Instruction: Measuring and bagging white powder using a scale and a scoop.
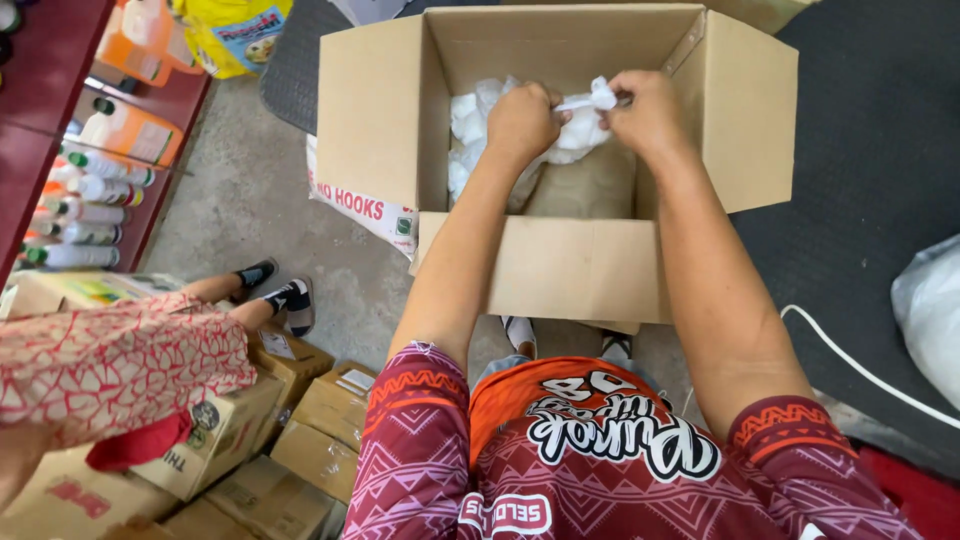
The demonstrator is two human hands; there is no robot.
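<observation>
**Both Arms Out, Hands Closed Together**

Reaching forward and down, both bare forearms nearly straight from short patterned maroon sleeves, converging toward the middle. Left hand (520, 120) curled into a fist, knuckles up, wrist bent slightly inward. Right hand (648, 112) close beside it, not quite touching, fingers (618, 98) pinched tight with thumb side facing the left. Wrists level with one another, elbows splayed apart, the right forearm running steeper and longer across the view. Grip of the left fingers possibly a full clench, though hidden beneath the knuckles. Shoulders out of sight below the frame's edge.
</observation>
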